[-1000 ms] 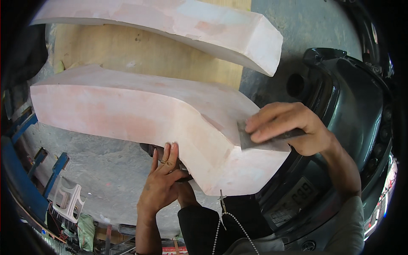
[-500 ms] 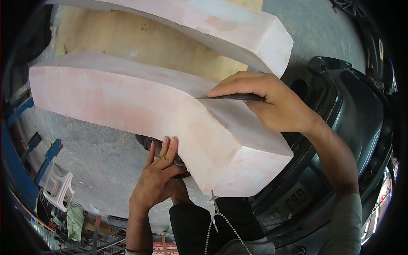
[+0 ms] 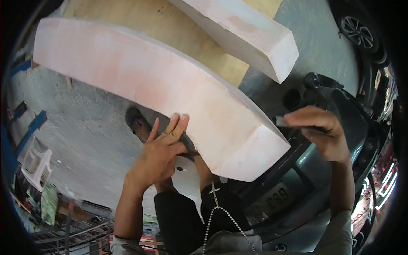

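Observation:
A long, curved piece [image 3: 161, 85] with a pale pinkish, patchy surface stretches across the view, its angular end towards the lower right. My left hand [image 3: 155, 159] rests its stretched fingertips on the near edge of this piece, the fingers apart. Off the piece's right end, my right hand [image 3: 325, 131] is closed on a thin, flat scraper [image 3: 281, 122], partly hidden by the fingers. The scraper is away from the pale surface. A similar curved piece [image 3: 250, 38] lies beyond, on a yellowish board [image 3: 170, 19].
A dark car [image 3: 340, 178] stands close on the right, and another car's wheel [image 3: 359, 32] shows at the far right. At the left are a white plastic stool [image 3: 37, 163] and blue metal parts [image 3: 32, 131]. A beaded chain with a cross pendant [image 3: 214, 191] hangs before me.
My right hand has moved right and down, lifting the scraper off the curved piece's upper edge. The view has shifted and the near piece appears tilted. My left hand stays on its edge.

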Demonstrator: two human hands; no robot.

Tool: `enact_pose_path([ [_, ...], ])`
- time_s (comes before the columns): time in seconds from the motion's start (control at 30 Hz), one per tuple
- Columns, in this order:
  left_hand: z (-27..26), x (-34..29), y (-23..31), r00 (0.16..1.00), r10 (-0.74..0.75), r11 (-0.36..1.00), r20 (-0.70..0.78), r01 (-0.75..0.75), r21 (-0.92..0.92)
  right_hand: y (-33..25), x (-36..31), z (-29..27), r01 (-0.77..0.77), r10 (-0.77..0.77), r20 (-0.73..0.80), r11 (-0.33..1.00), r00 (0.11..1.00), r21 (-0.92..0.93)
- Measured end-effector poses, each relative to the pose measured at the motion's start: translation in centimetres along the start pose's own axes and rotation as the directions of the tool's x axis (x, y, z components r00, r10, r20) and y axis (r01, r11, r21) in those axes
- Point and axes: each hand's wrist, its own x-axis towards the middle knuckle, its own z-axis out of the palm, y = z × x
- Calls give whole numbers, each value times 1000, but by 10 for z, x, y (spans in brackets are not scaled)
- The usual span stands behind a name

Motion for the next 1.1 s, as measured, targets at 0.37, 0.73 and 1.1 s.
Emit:
enact_pose_path([
  [0.37, 13, -7, -9, 972, 89, 983, -219, -121, -137, -77, 122, 66, 578, -169, 553, 251, 816, -776],
  [0.73, 34, -13, -24, 953, 87, 976, -290, -140, -166, -92, 117, 81, 587, 51, 593, 94, 804, -804],
  [1.1, 23, -11, -22, 972, 78, 983, -223, -113, -145, -150, 47, 54, 297, 91, 352, 369, 931, -881],
])
